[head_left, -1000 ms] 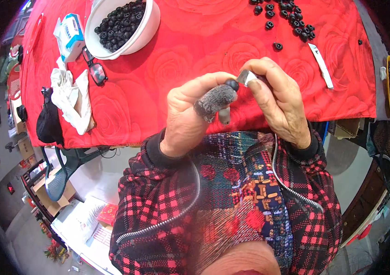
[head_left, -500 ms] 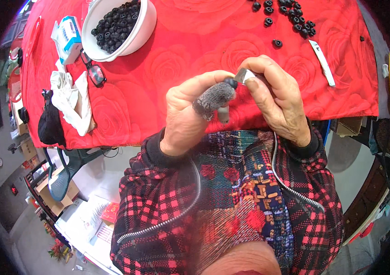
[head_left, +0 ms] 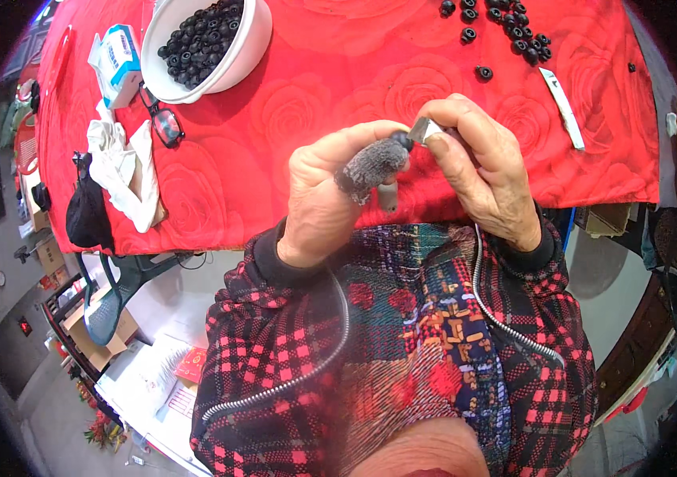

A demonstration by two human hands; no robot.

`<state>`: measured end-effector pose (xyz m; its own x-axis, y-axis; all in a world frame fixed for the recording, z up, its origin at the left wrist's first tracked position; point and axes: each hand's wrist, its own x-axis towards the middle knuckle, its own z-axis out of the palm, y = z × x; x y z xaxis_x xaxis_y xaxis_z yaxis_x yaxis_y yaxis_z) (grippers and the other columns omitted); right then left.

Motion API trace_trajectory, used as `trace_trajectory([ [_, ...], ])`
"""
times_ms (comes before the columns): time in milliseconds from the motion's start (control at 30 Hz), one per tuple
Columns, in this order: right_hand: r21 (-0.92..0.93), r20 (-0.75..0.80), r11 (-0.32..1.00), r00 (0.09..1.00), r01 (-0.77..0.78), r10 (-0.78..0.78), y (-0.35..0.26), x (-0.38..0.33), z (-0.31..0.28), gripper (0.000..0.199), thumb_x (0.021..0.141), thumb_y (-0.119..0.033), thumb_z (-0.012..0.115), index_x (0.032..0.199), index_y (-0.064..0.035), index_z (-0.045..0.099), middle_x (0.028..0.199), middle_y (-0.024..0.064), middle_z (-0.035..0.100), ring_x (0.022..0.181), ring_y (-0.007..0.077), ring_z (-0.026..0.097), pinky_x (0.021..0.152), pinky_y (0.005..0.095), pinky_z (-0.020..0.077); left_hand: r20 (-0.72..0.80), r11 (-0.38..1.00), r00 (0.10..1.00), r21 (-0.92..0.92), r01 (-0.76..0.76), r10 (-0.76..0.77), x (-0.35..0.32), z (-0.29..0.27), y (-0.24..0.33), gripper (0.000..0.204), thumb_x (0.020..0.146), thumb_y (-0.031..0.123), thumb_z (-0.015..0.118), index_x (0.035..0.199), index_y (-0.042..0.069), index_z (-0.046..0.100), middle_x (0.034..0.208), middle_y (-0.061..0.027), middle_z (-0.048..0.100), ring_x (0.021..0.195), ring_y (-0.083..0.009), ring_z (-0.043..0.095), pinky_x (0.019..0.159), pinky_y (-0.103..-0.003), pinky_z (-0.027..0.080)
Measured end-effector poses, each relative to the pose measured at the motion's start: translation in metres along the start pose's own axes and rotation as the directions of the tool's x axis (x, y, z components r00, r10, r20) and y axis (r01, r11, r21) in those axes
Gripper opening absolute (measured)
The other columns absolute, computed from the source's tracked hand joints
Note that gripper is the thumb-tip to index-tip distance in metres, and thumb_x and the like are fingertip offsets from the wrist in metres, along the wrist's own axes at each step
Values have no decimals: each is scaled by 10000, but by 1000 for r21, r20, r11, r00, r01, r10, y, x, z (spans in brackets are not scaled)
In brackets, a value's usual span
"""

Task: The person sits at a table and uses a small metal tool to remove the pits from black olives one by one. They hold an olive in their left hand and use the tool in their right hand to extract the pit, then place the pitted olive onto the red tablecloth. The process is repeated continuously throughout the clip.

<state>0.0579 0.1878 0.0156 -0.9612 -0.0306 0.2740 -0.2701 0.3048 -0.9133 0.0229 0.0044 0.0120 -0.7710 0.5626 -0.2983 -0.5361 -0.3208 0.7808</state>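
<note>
Between the thumb and fingers of my left hand is a small round black part. A grey knitted sleeve covers a finger of that hand, and a paler cover shows on a finger beneath it. My right hand pinches a short metal blade by its white-wrapped end. The blade's edge meets the black part, or lies very close to it; contact is hard to tell. Both hands are above the table's near edge.
A white bowl full of black parts stands on the red tablecloth at far left. Glasses, a blue-white box and white cloth lie nearby. Loose black parts and a white strip are at right.
My left fingers and the black part have turned slightly against the blade. Both hands keep nearly the same place and grip.
</note>
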Motion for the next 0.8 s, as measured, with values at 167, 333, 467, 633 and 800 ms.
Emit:
trace_trajectory([
  [167, -8, 42, 999, 998, 50, -49, 6, 2, -2, 122, 858, -49, 567, 959, 20, 559, 776, 127, 537, 685, 260, 558, 607, 326, 441, -11, 1000, 1000, 19, -4, 4, -1, 0, -1, 227, 895, 84, 570, 1087, -24, 620, 838, -79, 651, 648, -106, 593, 556, -221, 486],
  [333, 4, 56, 998, 996, 68, -68, 12, 2, -2, 127, 846, -41, 572, 958, 17, 561, 767, 128, 536, 679, 268, 558, 602, 334, 441, -20, 997, 1000, 75, 16, -15, -1, -2, 1, 234, 888, 101, 582, 1081, -25, 623, 816, -70, 641, 629, -112, 580, 550, -228, 466],
  [467, -8, 77, 998, 995, 69, -68, 14, 2, -3, 137, 833, -39, 584, 957, 14, 563, 768, 132, 539, 681, 277, 560, 600, 342, 442, 16, 998, 999, 40, 46, -47, -1, -4, 2, 234, 888, 112, 587, 1073, -23, 629, 818, -63, 640, 628, -108, 575, 553, -228, 462],
  [633, -45, 280, 989, 952, 144, -126, 16, 0, 4, 133, 790, -33, 612, 921, -30, 589, 773, 136, 553, 690, 295, 566, 603, 364, 442, -86, 999, 996, 38, 2, 1, 6, -8, 1, 249, 881, 132, 604, 1067, -33, 629, 814, -50, 633, 616, -102, 563, 542, -230, 457],
  [800, 162, 266, 985, 964, -52, 7, 10, -6, -20, 91, 873, -48, 549, 924, 23, 577, 786, 112, 569, 704, 236, 581, 631, 311, 447, -190, 998, 981, 61, -16, 28, 8, -22, 14, 327, 859, 194, 637, 1105, -18, 593, 792, -43, 611, 628, -131, 573, 489, -255, 440],
])
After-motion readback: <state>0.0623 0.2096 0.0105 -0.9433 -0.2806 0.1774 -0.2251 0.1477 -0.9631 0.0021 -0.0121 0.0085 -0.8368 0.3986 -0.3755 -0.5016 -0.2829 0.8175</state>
